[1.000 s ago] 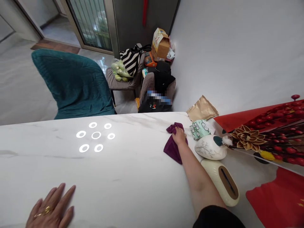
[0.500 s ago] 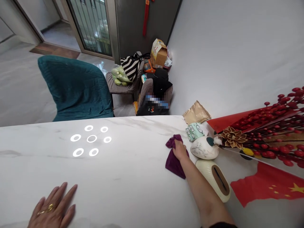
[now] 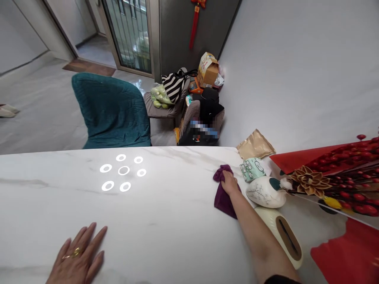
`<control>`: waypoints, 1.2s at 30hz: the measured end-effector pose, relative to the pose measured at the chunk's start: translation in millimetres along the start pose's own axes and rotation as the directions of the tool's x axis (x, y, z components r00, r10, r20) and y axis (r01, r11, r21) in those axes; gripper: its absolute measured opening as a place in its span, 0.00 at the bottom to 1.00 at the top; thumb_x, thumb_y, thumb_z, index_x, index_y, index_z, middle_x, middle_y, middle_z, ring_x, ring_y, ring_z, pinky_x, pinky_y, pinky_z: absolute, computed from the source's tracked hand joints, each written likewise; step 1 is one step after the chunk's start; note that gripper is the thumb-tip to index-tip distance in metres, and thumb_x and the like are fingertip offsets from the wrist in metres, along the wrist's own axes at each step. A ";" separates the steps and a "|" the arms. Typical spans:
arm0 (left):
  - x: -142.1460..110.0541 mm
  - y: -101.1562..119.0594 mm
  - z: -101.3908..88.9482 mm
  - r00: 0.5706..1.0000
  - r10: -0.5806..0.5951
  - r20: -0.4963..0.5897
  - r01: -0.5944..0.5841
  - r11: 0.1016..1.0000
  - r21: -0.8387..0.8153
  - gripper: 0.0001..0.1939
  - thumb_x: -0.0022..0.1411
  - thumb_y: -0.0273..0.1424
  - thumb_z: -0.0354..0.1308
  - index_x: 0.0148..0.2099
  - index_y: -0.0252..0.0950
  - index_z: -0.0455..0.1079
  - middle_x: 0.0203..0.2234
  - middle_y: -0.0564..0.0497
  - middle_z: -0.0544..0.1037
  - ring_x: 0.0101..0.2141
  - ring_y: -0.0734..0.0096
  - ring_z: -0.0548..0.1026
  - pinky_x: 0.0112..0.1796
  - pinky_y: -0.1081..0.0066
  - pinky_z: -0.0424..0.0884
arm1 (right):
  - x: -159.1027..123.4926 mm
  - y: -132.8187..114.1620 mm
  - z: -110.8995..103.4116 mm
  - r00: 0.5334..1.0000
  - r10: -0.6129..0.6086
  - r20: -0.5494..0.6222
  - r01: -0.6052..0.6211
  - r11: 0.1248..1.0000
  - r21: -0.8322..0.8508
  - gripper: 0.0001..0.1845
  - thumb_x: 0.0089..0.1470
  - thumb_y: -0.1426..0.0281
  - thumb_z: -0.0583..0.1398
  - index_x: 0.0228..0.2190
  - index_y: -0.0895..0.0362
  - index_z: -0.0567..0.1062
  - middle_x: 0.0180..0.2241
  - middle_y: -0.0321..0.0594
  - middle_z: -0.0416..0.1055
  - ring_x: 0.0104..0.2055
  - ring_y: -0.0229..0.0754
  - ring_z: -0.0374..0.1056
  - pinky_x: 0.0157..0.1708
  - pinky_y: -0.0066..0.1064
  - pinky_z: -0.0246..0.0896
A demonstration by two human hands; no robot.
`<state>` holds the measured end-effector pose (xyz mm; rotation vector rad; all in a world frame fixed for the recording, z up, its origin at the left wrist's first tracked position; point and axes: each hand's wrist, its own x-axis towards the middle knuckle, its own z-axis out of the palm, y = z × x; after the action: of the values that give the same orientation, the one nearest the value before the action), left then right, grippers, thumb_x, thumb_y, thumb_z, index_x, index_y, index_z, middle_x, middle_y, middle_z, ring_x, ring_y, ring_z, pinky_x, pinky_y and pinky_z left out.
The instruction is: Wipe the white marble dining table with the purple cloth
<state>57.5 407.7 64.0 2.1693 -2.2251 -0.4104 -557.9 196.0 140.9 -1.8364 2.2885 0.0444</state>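
Purple cloth [image 3: 224,201], soft and light, lies bunched on the marble tabletop [image 3: 166,225] near its far right edge, right hand [image 3: 229,183] closed on the gathered top, the best hold; left hand [image 3: 77,255] spread flat on the tabletop.

A white marble tabletop [image 3: 89,197] with faint grey veins fills the lower view. A crumpled plum-purple cloth [image 3: 224,193] lies near its right edge. Just past that edge, on a pale grey surface [image 3: 308,225], sit a speckled white egg-shaped ornament [image 3: 265,192], a cream oval box with a dark slot [image 3: 280,236], a mint-green patterned packet [image 3: 252,169] and a crinkled gold paper pouch [image 3: 255,145].
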 end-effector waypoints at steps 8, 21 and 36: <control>-2.3 4.3 -12.1 0.998 0.067 -0.013 -0.065 0.992 0.112 0.36 0.64 0.44 0.46 0.70 0.35 0.68 0.73 0.41 0.61 0.73 0.50 0.55 0.73 0.50 0.42 | 68.0 -25.1 15.1 0.972 0.173 -0.160 -0.151 0.979 0.137 0.33 0.68 0.63 0.51 0.69 0.60 0.63 0.70 0.56 0.61 0.74 0.56 0.51 0.70 0.60 0.47; -6.2 9.8 -17.0 0.993 0.106 -0.061 -0.100 0.991 0.089 0.35 0.67 0.41 0.45 0.70 0.31 0.67 0.74 0.36 0.58 0.73 0.46 0.55 0.72 0.45 0.43 | -87.3 -216.2 60.2 0.845 -0.532 0.046 0.505 0.824 0.255 0.33 0.64 0.66 0.59 0.68 0.50 0.65 0.71 0.40 0.61 0.75 0.49 0.52 0.74 0.53 0.40; -6.3 -5.3 -2.7 0.995 0.089 -0.052 -0.087 0.995 0.039 0.37 0.65 0.43 0.47 0.72 0.35 0.63 0.74 0.39 0.58 0.74 0.45 0.52 0.72 0.45 0.44 | -197.7 -172.2 76.6 0.510 -0.851 0.125 0.806 0.523 0.277 0.30 0.64 0.66 0.59 0.64 0.32 0.69 0.74 0.20 0.50 0.77 0.49 0.47 0.77 0.55 0.37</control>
<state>63.5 413.4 66.8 2.0634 -2.3063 -0.3082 -340.0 359.3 119.4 -2.4466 0.9815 -0.0844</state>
